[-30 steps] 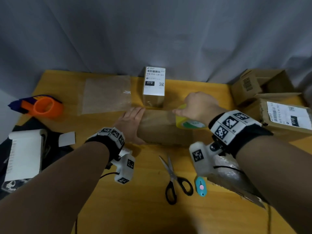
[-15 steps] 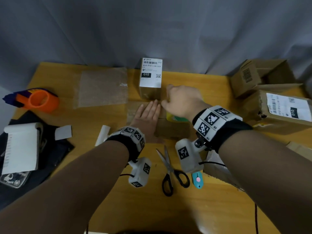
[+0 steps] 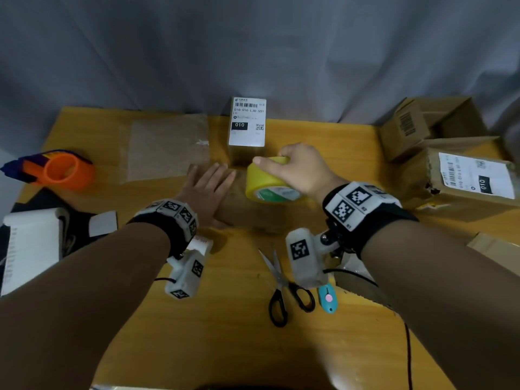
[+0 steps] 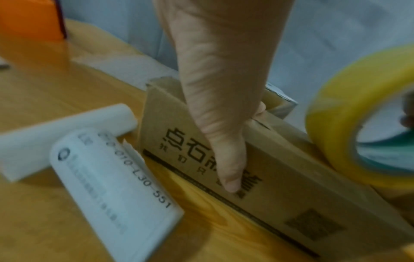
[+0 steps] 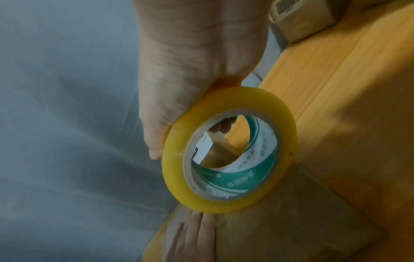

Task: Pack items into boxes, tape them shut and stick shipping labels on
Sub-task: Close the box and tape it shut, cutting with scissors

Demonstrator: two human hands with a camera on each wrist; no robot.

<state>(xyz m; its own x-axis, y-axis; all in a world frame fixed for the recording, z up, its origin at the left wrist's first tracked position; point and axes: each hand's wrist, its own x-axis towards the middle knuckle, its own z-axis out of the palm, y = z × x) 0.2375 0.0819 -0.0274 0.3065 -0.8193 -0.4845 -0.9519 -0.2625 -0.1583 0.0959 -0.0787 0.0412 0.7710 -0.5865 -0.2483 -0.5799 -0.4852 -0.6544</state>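
Head view. My left hand (image 3: pixel 206 190) lies flat, fingers straight, pressing the left end of the cardboard box (image 3: pixel 247 212) at table centre. My right hand (image 3: pixel 302 170) grasps the yellow tape roll (image 3: pixel 270 181), fingers curled over its rim, above the box's right part. Just beyond stands a small upright box with a shipping label (image 3: pixel 247 123) reading "010-010 L30-551" and "010". Far right: labelled box (image 3: pixel 472 181), also "010", with an open carton (image 3: pixel 422 125) behind it. Left: orange tape dispenser (image 3: pixel 60 171), label stack (image 3: pixel 31 246). Near: scissors (image 3: pixel 284 294), blue utility knife (image 3: pixel 327 299). Against half a second ago, the roll has come off the box top and now shows full and tilted; the left hand is still flat there.

Left wrist view. My thumb (image 4: pixel 226 159) presses the box's near side, which carries printed Chinese characters I cannot read for certain. A curled label (image 4: pixel 116 191) on the table (image 4: pixel 44 88) reads "010-010 L30-551".

Right wrist view. The roll's core (image 5: pixel 257 159) is green and white with small unreadable print; my left fingers (image 5: pixel 192 235) lie straight on the box below.
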